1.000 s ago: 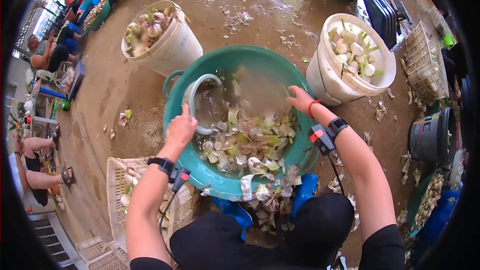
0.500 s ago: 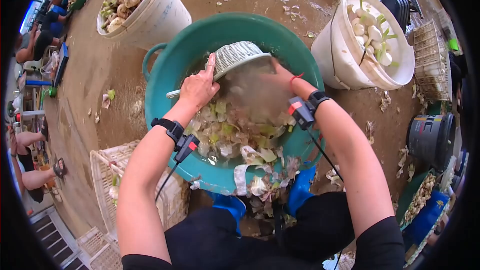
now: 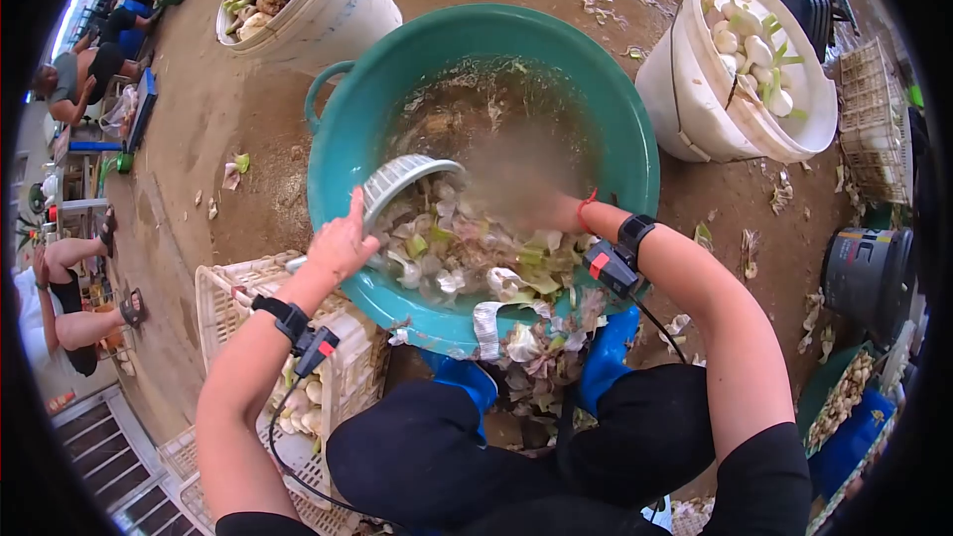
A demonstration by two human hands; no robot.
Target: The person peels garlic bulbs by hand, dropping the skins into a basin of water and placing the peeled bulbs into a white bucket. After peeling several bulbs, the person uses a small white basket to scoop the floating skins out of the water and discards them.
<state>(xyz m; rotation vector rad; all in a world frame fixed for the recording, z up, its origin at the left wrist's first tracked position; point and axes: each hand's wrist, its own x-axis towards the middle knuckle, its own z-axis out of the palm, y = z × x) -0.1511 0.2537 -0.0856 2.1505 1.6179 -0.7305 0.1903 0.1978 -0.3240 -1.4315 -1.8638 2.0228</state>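
My left hand [image 3: 340,246] grips a light grey plastic strainer [image 3: 402,182] by its handle, with the index finger stretched along its side. The strainer is tilted at the left of a large green tub [image 3: 635,129] of brown water. Wet garlic skins [image 3: 457,253] and green scraps lie in a heap inside the tub, just below the strainer. Over the middle of the tub my right hand [image 3: 526,184] is smeared by motion, so its fingers cannot be made out. A red string circles that wrist.
A white bucket of unpeeled garlic [image 3: 323,15] stands at upper left, a white bucket of peeled bulbs [image 3: 670,89] at upper right. A white crate [image 3: 223,288] sits left of my knees. Peelings spill over the tub's near rim. People sit at far left.
The strainer has moved left and toward me in my left hand, showing more water at the back of the tub. My right hand has moved slightly toward me, still blurred.
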